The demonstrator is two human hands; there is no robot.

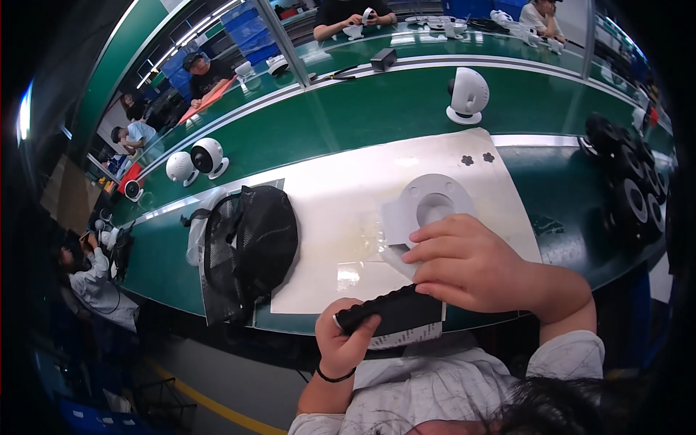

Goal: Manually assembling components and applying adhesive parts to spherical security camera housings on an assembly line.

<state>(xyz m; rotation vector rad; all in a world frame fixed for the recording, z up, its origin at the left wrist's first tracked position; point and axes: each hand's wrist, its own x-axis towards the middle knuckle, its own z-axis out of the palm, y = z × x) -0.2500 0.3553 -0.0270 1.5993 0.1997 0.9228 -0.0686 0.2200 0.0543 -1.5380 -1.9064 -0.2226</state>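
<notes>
My left hand (344, 338) is closed around one end of a dark sheet (395, 310) with a scalloped edge, thumb on top. At the sheet's other end is my right hand (478, 264), its fingers curled over the edge and its thumb hidden. Just beyond those fingers lies a white plastic base (438, 185) with a round opening, on a pale mat (326, 210). The right fingertips overlap the base in this view; whether they touch it I cannot tell. Two small black flower-shaped pads (467, 160) stick to the mat's far right corner.
Left of the mat lies a black mesh bag (264, 225) on clear plastic. White round-headed cameras (470, 94) stand along the green bench (348, 119), with a dark box (383, 59) farther back. Black round parts (631, 181) pile up at the right. Other people work across the bench and at left.
</notes>
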